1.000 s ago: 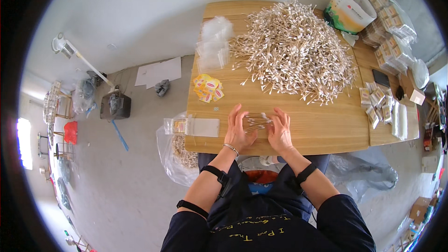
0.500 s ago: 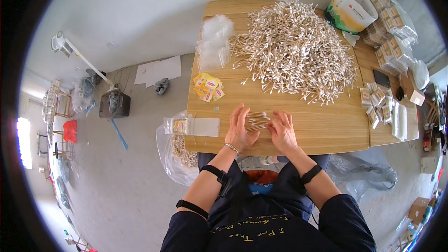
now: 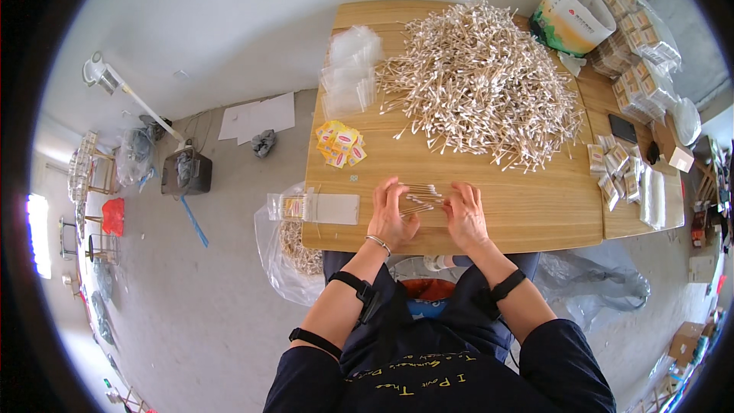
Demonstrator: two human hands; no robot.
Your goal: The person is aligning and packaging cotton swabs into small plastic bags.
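Observation:
A small bunch of cotton swabs (image 3: pixel 417 198) lies spread between my two hands, low over the near edge of the wooden table (image 3: pixel 535 214). My left hand (image 3: pixel 390 214) is bent around their left ends, thumb below and fingers above. At the opposite ends, my right hand (image 3: pixel 466 218) has its fingers curled inward, the tips meeting the white heads of some swabs. Its fingertips partly hide what they pinch. Beyond both hands rises a large heap of loose cotton swabs (image 3: pixel 489 84).
Left of my hands sit a white card (image 3: pixel 338 209) and a clear pack of swabs (image 3: pixel 293 207). Behind them are yellow labels (image 3: pixel 339 142) and clear bags (image 3: pixel 352 61). To the right are small packs (image 3: pixel 615 165), a phone (image 3: pixel 623 128) and a printed bucket (image 3: pixel 573 17).
My right hand has drawn back slightly to the right, leaving a wider gap to my left hand. The swabs have shifted a little between them.

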